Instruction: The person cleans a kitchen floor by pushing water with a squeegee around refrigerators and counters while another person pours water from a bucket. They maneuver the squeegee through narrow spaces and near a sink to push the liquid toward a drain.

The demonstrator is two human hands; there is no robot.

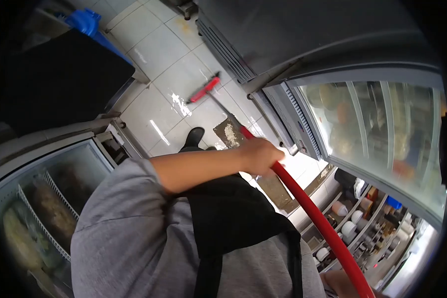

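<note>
My left hand (260, 156) is closed around the red handle (323, 223) of a floor squeegee. Its red head with dark ends (204, 90) rests on the wet white tiles ahead, slightly blurred. From my hand the handle slants down to the lower right edge of the view. Bare skin of my right arm (336, 282) shows beside the handle there, but the fingers are hidden. Below the squeegee head, a dark boot (195, 136) stands on the floor. A brown patch with pale bits (228, 131) lies close to the shaft.
An open glass-door fridge (372, 124) stands on the right, below a dark cabinet (308, 30). Glass-fronted cold storage (49, 198) is on the left, near a black surface (59, 79) and a blue bin (87, 22). Shelves of containers (352, 228) fill the lower right.
</note>
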